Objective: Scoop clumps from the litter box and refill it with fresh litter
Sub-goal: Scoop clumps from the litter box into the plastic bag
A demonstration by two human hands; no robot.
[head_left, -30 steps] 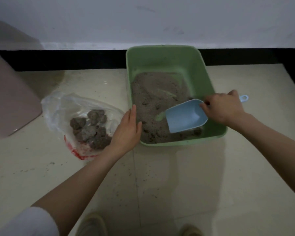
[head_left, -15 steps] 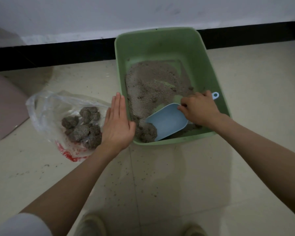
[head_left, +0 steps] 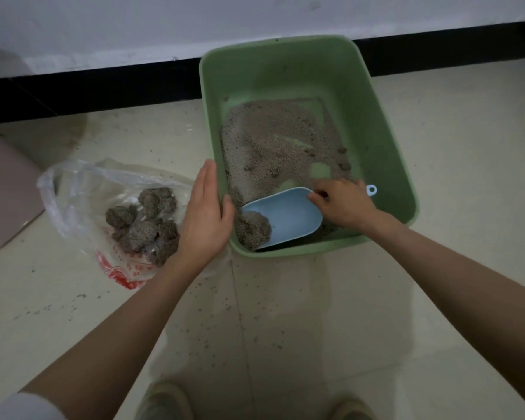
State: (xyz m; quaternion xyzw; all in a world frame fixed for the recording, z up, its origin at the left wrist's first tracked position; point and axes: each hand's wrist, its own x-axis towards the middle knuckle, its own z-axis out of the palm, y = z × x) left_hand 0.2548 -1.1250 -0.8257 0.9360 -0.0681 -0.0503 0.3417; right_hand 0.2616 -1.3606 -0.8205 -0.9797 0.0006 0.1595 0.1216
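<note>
Litter box (head_left: 385,140), a green rectangular plastic tub, sits on the pale tiled floor (head_left: 437,298) against the far wall, its long axis running near to far, with a thin layer of grey litter (head_left: 270,137) that leaves green patches of the bottom bare.

From the head view, the right hand (head_left: 344,204) curls its fingers (head_left: 317,197) round the handle of the pale blue plastic scoop (head_left: 288,218). The scoop's long axis runs right to left, its mouth pointing at the near left corner of the box, where a grey clump (head_left: 252,228) lies partly inside the mouth. The left hand (head_left: 205,219) lies flat with straight fingers along the outside of the box's left wall, thumb hooked over the rim, holding nothing.

The clear plastic bag (head_left: 79,192) with a pile of collected clumps (head_left: 146,221) lies on the floor just left of that hand. So the load probably has to be lifted leftward over the rim and past the left hand to reach the bag.
</note>
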